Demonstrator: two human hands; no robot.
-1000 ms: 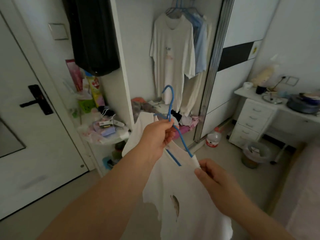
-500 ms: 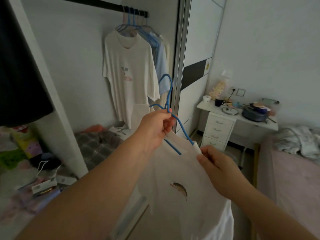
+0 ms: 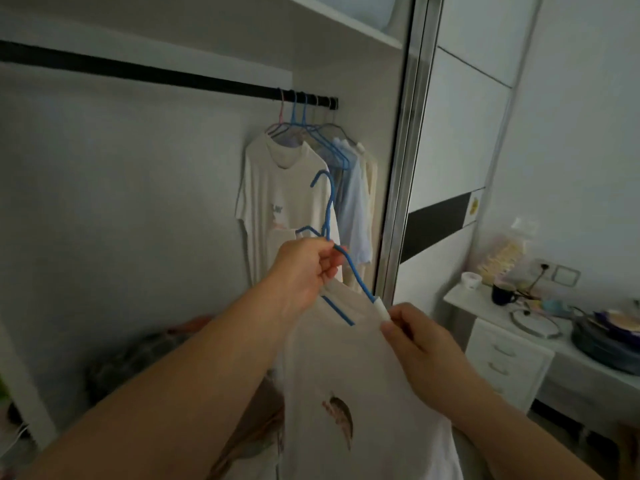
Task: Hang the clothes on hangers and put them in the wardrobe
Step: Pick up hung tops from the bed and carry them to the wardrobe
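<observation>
Inside the open wardrobe (image 3: 173, 202), a black rail (image 3: 138, 69) ran across under a shelf, and a bunch of clothes (image 3: 287, 202) already hung on hangers at its right end, a white T-shirt in front and pale blue and cream ones behind. To the right stood the sliding door (image 3: 450, 168), and beyond it a white desk (image 3: 512, 344) with drawers, crowded with a mug, a cup and dishes. Nearer the camera, a white shirt (image 3: 346, 393) with a brown print hung on a blue hanger (image 3: 330, 216), held up in front of the wardrobe and below the rail. The left hand (image 3: 304, 271) pinched the hanger just under its hook, thumb and fingers curled round the wire. The right hand (image 3: 415, 337) pinched the shirt at the right shoulder, by the hanger's white tip.

Judging by this, the dressing of the hanger looked about done and the step in hand was carrying it to the rail. The next move would call for lifting the hook up over the rail, probably in the free stretch left of the hung clothes, and for the right hand to let go once the shoulder sat straight.

Hard to make out: the left shoulder of the shirt sat behind the left hand, so whether it lay properly on the hanger could not be told. The wardrobe floor was dim and blurred, with some dark heap of cloth, and the shirt's hem was cut off at the bottom edge
</observation>
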